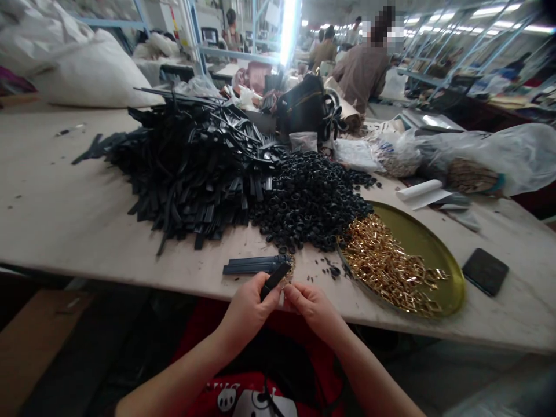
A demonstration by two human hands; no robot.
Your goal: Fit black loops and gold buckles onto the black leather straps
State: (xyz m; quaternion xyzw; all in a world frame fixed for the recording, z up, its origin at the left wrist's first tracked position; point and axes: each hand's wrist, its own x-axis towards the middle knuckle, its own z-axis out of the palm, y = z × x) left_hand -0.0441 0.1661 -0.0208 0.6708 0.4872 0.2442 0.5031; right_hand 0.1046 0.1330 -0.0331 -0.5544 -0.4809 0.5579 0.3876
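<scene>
Near the table's front edge, my left hand (248, 302) is closed around a short black strap (276, 281), which slants up to the right. My right hand (311, 303) meets it with thumb and fingers pinched at the strap's lower right side. A small gold buckle seems to be by the fingertips, but what the right hand grips is too small to make out. Just beyond my hands lies a neat row of black straps (249, 265) with gold buckles at their right ends. Farther back are a heap of loose black straps (195, 174) and a pile of small black loops (310, 200).
To the right, a round gold-coloured tray (419, 231) holds many gold buckles (386, 266). A dark phone (485, 271) lies beyond it. Behind stand a black bag (302, 107), plastic bags (521, 153) and a large white sack (95, 69). A person (362, 72) is in the background.
</scene>
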